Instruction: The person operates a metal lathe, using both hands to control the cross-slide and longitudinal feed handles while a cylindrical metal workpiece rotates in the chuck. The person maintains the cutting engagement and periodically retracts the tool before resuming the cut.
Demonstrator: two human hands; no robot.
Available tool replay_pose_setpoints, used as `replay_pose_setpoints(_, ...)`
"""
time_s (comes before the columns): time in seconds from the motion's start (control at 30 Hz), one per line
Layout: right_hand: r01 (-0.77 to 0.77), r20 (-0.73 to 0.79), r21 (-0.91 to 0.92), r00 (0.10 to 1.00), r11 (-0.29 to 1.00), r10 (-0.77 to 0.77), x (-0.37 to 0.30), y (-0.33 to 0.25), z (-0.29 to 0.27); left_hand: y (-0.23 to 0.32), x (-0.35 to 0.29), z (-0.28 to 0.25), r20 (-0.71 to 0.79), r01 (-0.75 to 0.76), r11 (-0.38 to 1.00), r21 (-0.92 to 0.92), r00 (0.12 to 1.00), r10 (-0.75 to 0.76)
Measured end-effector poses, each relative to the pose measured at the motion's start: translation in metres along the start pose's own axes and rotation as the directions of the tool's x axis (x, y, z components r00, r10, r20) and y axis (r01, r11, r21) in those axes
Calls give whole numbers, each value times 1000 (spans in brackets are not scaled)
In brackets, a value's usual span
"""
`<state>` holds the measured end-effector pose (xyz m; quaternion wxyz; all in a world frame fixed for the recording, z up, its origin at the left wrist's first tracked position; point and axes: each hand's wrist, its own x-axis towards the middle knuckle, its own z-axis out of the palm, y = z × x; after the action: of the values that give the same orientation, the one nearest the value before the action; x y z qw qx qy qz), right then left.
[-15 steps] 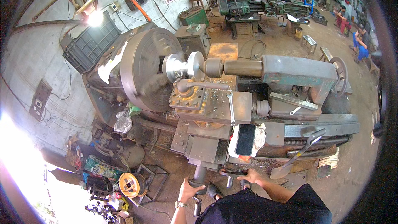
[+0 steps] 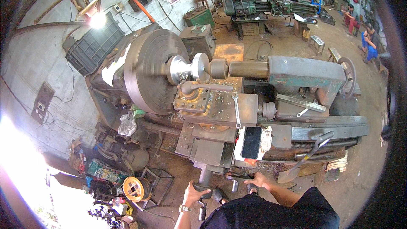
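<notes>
My left hand [image 2: 194,194], with a watch on its wrist, is closed round the rim of a cross-slide handwheel [image 2: 203,189] on a large lathe. Farther right, my right hand [image 2: 259,180] grips the edge of a second handwheel [image 2: 238,177]; its fingertips are partly hidden. Beyond them, a shiny spool-shaped metal workpiece [image 2: 199,66] sits between the big chuck [image 2: 148,74], blurred by spinning, and the tailstock centre [image 2: 218,68]. The tool post [image 2: 193,97] stands close against the workpiece's near side, its clamping lever pointing right.
On the carriage lie a spanner [image 2: 237,111], metal chips and a phone [image 2: 252,141] on a white cloth [image 2: 266,139]. A shovel [image 2: 303,161] leans on the lathe's right front. A cable spool [image 2: 134,189] stands lower left. Several people are farther back near a green lathe [image 2: 242,1].
Both hands keep their places on the handwheels. The chuck's blur pattern differs as it turns. A person at the far right has shifted posture slightly.
</notes>
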<state>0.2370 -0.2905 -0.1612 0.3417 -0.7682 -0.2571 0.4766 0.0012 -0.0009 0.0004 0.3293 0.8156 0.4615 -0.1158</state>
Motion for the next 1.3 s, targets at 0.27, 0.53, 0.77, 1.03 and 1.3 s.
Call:
replay_pose_setpoints(0.27,-67,48,6,997,998,66,16,30,12,-5,3,4,-16,9,1000,-20,1000,-9)
replay_pose_setpoints(0.53,-5,27,52,1000,999,4,11,26,10,-1,0,2,-17,13,1000,-13,1000,-13)
replay_pose_setpoints(0.77,185,-74,30,980,982,-183,24,55,20,-1,0,2,-25,10,1000,17,1000,-10)
replay_pose_setpoints(1.03,680,-95,-227,697,697,-711,39,93,27,3,-1,-1,18,11,999,-33,1000,-11)
replay_pose_setpoints(1.3,130,27,321,989,938,-146,11,40,10,2,-2,-1,5,7,999,-35,1000,-7)
